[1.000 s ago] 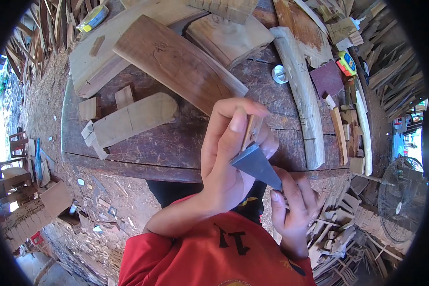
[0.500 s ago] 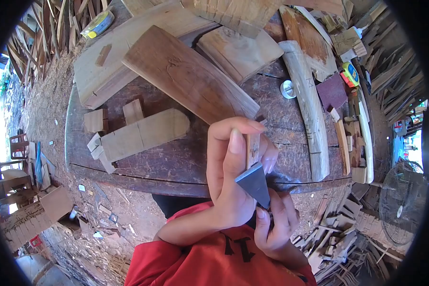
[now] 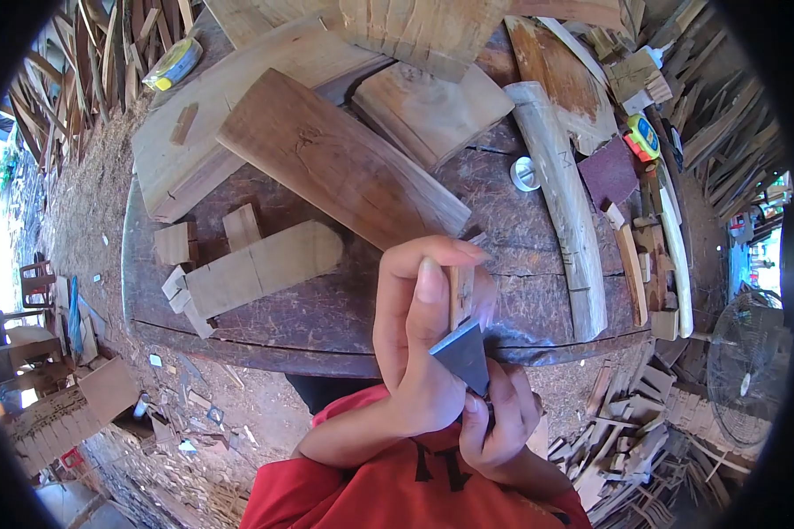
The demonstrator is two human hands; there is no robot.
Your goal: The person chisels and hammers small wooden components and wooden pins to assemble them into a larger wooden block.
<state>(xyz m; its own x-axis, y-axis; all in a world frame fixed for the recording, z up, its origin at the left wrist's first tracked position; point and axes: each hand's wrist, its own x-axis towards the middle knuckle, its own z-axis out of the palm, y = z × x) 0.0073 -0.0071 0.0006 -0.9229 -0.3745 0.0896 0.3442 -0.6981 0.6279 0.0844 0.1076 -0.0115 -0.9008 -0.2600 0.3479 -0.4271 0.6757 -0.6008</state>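
Note:
My left hand (image 3: 408, 331), fingers curled and thumb raised, is closed on a small slim piece of wood (image 3: 460, 295) that stands upright in front of my chest. Below it, my right hand (image 3: 505, 414) pinches a dark, flat, triangular metal blade (image 3: 464, 359) from underneath. Its bright bevelled edge faces up and left, right at the lower end of the wood. The blade's lower tip and any handle are hidden in my right fingers. Beyond my hands lies a long brown board (image 3: 340, 159) on the worn wooden table (image 3: 318, 309).
A round-ended board (image 3: 260, 269) lies at left beside small blocks. To the right are a pale wooden pole (image 3: 563, 212), a white round object (image 3: 525, 175), sandpaper (image 3: 609, 174) and a tape measure (image 3: 641, 137). A fan (image 3: 745, 370) stands at far right, near piled offcuts.
My hands keep the same hold on the wood and blade, shifted slightly left and down in view. The tabletop things appear a little lower as the camera tilts.

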